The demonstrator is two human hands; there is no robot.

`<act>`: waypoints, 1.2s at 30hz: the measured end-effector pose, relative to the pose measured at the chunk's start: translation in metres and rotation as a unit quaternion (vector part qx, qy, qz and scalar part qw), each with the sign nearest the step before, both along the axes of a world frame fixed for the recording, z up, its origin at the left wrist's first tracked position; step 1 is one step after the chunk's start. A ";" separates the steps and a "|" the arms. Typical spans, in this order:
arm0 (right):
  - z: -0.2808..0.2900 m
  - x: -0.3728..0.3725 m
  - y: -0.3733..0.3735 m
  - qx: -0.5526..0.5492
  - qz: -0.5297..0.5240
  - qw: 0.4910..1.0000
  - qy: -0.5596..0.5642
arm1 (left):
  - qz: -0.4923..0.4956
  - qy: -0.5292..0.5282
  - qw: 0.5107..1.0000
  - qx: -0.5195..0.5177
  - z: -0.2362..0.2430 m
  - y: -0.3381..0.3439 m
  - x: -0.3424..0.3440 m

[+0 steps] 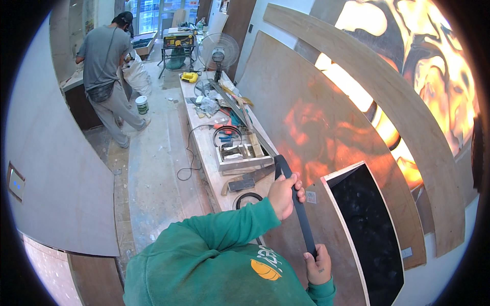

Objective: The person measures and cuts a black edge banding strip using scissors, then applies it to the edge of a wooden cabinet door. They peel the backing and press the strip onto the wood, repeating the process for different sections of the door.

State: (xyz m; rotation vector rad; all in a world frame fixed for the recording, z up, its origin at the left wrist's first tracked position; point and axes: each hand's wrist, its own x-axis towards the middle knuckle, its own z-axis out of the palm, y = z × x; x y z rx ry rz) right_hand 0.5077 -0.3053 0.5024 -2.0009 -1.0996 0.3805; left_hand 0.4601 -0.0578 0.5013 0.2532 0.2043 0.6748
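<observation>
A long, flat dark grey strip [304,224], which looks like edge banding, runs between my two hands. My left hand [285,196] wraps its fingers around the upper stretch, just below where the strip bends over. Lower down, my right hand [319,265] pinches the strip between thumb and fingers. To the right of both hands stands a wooden panel box [352,232] with pale edges and a black inner face. A coil of dark strip [248,198] lies on the workbench beside my left forearm, partly hidden by the sleeve.
The long workbench [206,145] carries a handsaw [263,174], a wooden tray [242,162], a yellow tool [190,77] and a fan [218,53]. A cable [190,153] trails onto the floor. Large boards [306,107] lean right. Another person [104,66] works far left near a bucket [141,105].
</observation>
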 end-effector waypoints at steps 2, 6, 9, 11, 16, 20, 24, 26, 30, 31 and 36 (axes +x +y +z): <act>-0.009 0.004 -0.016 -0.009 -0.021 0.998 0.058 | 0.012 0.007 1.000 -0.025 -0.003 0.011 0.009; -0.022 0.003 -0.048 -0.026 -0.044 0.997 0.059 | 0.012 0.022 0.998 -0.060 -0.020 0.036 0.025; -0.021 -0.004 -0.068 -0.073 -0.065 0.995 0.010 | -0.001 0.041 0.996 -0.074 -0.046 0.048 0.042; -0.042 0.006 -0.088 -0.102 -0.068 0.992 -0.033 | -0.005 0.065 0.995 -0.074 -0.065 0.051 0.052; -0.082 0.004 -0.121 -0.141 -0.113 0.984 0.005 | -0.012 0.083 0.994 -0.074 -0.122 0.067 0.062; -0.128 0.003 -0.161 -0.200 -0.135 0.970 0.036 | -0.033 0.115 0.990 -0.074 -0.159 0.071 0.065; -0.146 -0.005 -0.190 -0.204 -0.153 0.966 0.044 | -0.029 0.127 0.988 -0.087 -0.188 0.082 0.066; -0.161 -0.003 -0.212 -0.217 -0.149 0.963 0.048 | -0.025 0.132 0.987 -0.090 -0.199 0.088 0.066; -0.197 -0.008 -0.253 -0.190 -0.156 0.968 0.048 | -0.024 0.141 0.986 -0.081 -0.221 0.097 0.070; -0.214 -0.007 -0.272 -0.191 -0.151 0.969 0.048 | -0.024 0.154 0.985 -0.080 -0.225 0.098 0.071; -0.203 -0.017 -0.284 -0.206 -0.233 0.917 0.252 | -0.019 0.189 0.979 -0.079 -0.246 0.106 0.077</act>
